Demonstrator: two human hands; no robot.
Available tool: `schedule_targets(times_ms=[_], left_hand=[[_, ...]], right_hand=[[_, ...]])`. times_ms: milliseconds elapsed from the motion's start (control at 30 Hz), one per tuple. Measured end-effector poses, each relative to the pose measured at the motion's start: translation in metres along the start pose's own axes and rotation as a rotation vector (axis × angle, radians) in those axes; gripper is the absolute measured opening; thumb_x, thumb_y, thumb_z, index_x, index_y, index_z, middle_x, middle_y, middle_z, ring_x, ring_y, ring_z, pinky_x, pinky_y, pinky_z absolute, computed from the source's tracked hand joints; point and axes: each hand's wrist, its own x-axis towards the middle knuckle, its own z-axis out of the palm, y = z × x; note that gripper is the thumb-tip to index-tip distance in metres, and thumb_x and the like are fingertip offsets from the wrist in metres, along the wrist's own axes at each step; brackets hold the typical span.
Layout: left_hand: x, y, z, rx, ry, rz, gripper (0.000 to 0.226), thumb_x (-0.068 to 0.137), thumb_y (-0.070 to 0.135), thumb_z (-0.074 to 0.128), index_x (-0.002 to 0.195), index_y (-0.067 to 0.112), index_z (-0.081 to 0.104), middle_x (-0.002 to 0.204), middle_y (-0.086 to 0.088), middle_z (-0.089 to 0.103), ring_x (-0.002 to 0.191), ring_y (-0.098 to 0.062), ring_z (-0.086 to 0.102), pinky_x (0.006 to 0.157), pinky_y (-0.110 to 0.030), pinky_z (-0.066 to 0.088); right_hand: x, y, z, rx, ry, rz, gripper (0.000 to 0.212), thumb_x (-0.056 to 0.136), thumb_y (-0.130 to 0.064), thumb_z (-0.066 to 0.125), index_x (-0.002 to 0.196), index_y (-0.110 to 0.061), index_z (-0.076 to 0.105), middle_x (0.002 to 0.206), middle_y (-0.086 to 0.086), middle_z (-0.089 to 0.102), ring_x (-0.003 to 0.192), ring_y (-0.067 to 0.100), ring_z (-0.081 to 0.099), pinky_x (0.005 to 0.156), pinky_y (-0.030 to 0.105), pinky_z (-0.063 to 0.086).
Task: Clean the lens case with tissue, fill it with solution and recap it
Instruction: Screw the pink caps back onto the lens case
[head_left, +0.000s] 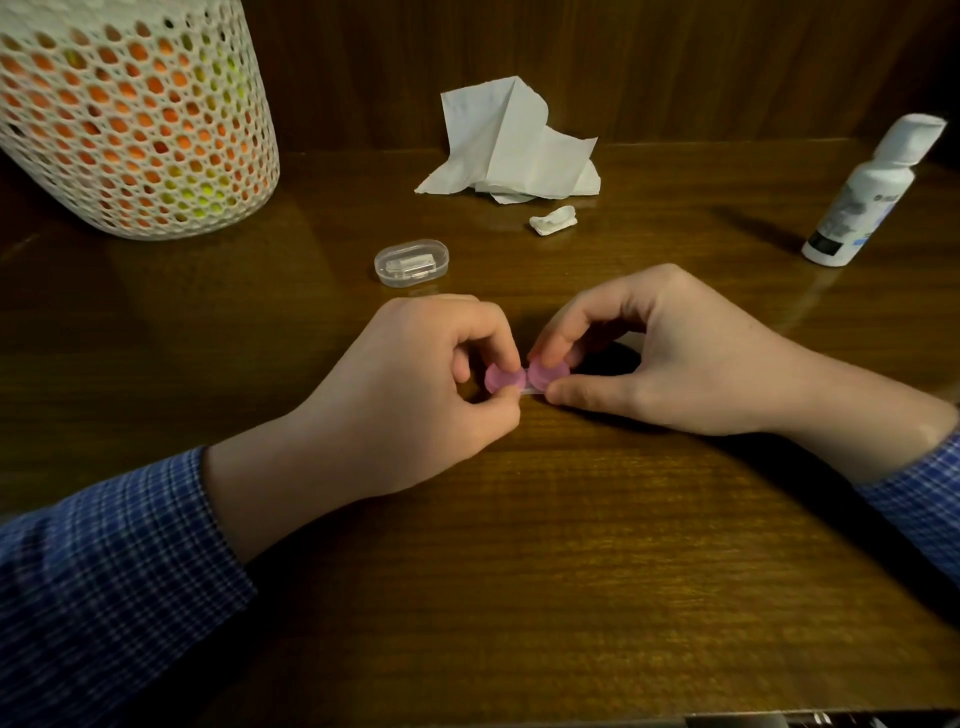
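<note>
A small lens case (525, 379) with two pink round caps lies on the wooden table between my hands. My left hand (415, 384) pinches its left cap with thumb and fingertips. My right hand (649, 353) pinches the right cap, thumb at the front and fingers curled over the top. Both caps sit on the case. A crumpled white tissue (514, 145) lies at the back of the table, and a small wadded tissue piece (554, 220) lies in front of it. The white solution bottle (872, 192) stands at the far right with its cap on.
A white mesh basket (130, 114) with orange and yellow contents stands at the back left. A small clear plastic box (411, 261) lies just beyond my left hand. A wooden wall panel (675, 62) rises behind the table.
</note>
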Motion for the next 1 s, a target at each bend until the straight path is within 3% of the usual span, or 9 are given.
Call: schedule_targets(times_ms=[200, 400, 733, 1000], left_hand=[[-0.0004, 0.0010, -0.0002, -0.006, -0.001, -0.009, 0.011, 0.083, 0.024, 0.076, 0.094, 0.025, 0.074, 0.083, 0.010, 0.066, 0.071, -0.016, 0.062, 0.064, -0.030, 0.052], [-0.0005, 0.0017, 0.0000, -0.010, -0.007, -0.023, 0.012, 0.083, 0.025, 0.076, 0.095, 0.026, 0.074, 0.084, 0.011, 0.066, 0.072, -0.016, 0.062, 0.064, -0.030, 0.052], [-0.0004, 0.0018, -0.0005, -0.005, -0.007, -0.021, 0.011, 0.084, 0.023, 0.077, 0.094, 0.025, 0.074, 0.084, 0.011, 0.066, 0.071, -0.016, 0.062, 0.065, -0.029, 0.052], [-0.0005, 0.0024, -0.0001, -0.015, -0.010, -0.034, 0.012, 0.083, 0.023, 0.078, 0.094, 0.026, 0.074, 0.084, 0.012, 0.066, 0.070, -0.016, 0.062, 0.064, -0.033, 0.054]], right_hand=[[0.0000, 0.0003, -0.0033, -0.015, -0.032, -0.010, 0.018, 0.083, -0.021, 0.080, 0.100, -0.025, 0.078, 0.102, -0.012, 0.077, 0.098, 0.008, 0.071, 0.089, 0.029, 0.058], [0.0004, -0.0017, 0.0017, -0.017, 0.007, -0.020, 0.020, 0.077, -0.039, 0.078, 0.094, -0.028, 0.077, 0.097, -0.011, 0.074, 0.096, 0.008, 0.070, 0.086, 0.033, 0.059], [0.0003, -0.0005, -0.0072, -0.029, -0.060, -0.022, 0.020, 0.082, -0.026, 0.076, 0.102, -0.028, 0.078, 0.105, -0.015, 0.077, 0.099, 0.005, 0.071, 0.089, 0.027, 0.058], [0.0007, -0.0006, 0.0006, -0.019, 0.000, -0.029, 0.021, 0.078, -0.041, 0.077, 0.095, -0.029, 0.078, 0.098, -0.012, 0.074, 0.097, 0.009, 0.070, 0.085, 0.031, 0.058]])
